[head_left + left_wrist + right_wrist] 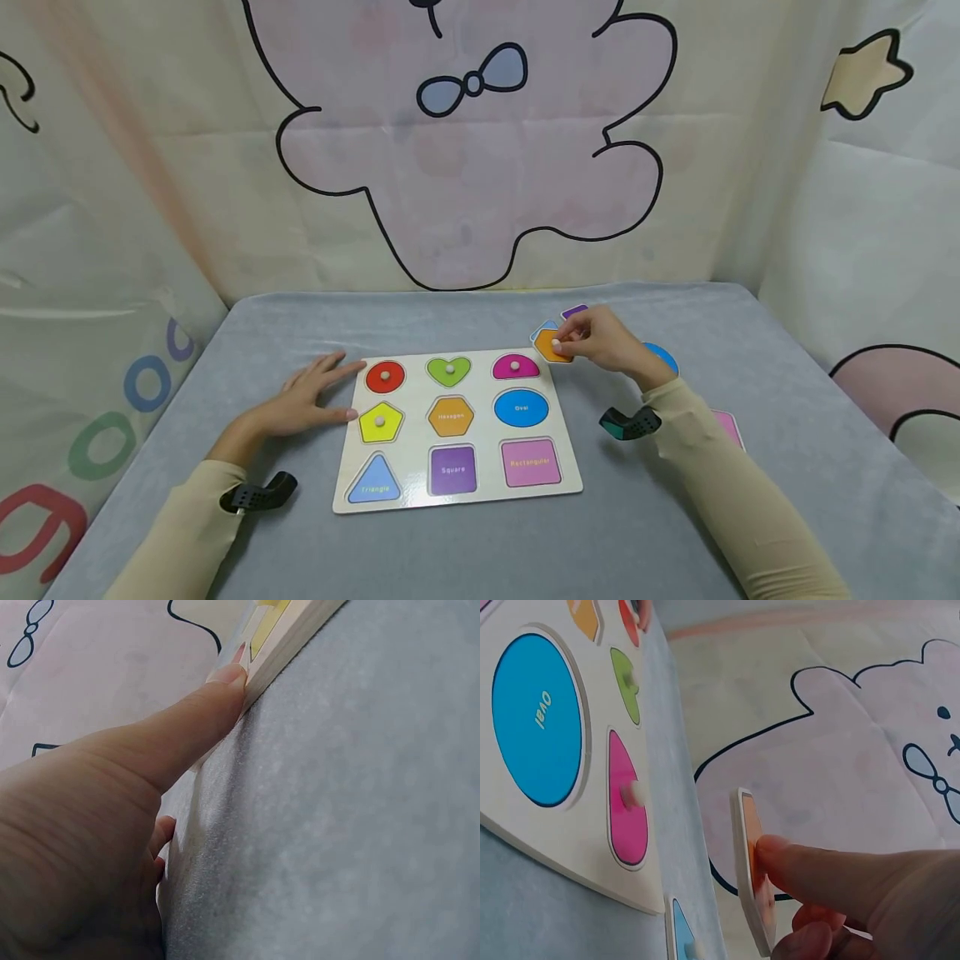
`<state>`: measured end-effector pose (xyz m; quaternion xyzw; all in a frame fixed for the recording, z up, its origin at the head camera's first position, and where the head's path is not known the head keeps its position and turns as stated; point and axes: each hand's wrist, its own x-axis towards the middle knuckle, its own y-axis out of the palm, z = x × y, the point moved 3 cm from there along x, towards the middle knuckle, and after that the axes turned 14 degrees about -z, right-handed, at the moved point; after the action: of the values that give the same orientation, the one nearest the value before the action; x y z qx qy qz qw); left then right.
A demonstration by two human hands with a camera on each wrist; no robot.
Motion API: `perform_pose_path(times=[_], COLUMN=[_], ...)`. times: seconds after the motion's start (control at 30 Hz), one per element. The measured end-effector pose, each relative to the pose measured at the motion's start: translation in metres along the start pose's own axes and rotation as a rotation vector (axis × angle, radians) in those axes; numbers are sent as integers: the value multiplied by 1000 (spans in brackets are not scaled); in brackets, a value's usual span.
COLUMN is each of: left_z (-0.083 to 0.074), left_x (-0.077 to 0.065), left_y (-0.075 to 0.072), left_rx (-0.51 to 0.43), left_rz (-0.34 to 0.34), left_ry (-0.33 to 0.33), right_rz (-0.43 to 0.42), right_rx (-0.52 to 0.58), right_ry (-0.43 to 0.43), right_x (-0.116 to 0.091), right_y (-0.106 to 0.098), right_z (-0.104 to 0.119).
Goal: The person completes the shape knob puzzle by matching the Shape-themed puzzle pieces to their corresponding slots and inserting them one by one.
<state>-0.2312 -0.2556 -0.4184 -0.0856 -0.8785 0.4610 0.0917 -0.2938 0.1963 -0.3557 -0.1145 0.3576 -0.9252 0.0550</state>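
Note:
My right hand (611,340) pinches an orange hexagon puzzle piece (548,354) by its small knob, just beyond the board's far right corner. In the right wrist view the hexagon piece (751,817) is tilted on edge, clear of the cloth. The white shape puzzle board (482,382) lies flat. Its red circle (385,379), green heart (448,375), pink semicircle (515,372) and yellow pentagon (380,427) show knobs. The printed hexagon recess (451,425) has none. My left hand (296,402) spreads its fingers beside the board, its thumb touching the left edge.
Past the board's far right corner lie a blue triangle piece (542,328) and a purple piece (574,311). Partly behind the right arm are a blue oval piece (663,356) and a pink piece (729,427). A printed curtain (480,167) hangs behind the cloth-covered table (465,550).

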Motion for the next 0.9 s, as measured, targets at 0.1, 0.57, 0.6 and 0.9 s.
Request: perform_pose_path(times=[0.1, 0.57, 0.6, 0.9], left_z=[0, 1, 1, 1], left_x=[1, -1, -1, 0], left_y=[0, -1, -1, -1], left_rx=[3, 12, 12, 17], left_rz=[2, 10, 11, 14], left_ry=[-4, -16, -15, -10], right_rz=[8, 44, 46, 59], right_rx=[-7, -6, -7, 7], right_ry=[-14, 5, 6, -17], right_x=[-1, -6, -7, -9], right_y=[3, 19, 19, 23], right_z=[3, 14, 15, 20])
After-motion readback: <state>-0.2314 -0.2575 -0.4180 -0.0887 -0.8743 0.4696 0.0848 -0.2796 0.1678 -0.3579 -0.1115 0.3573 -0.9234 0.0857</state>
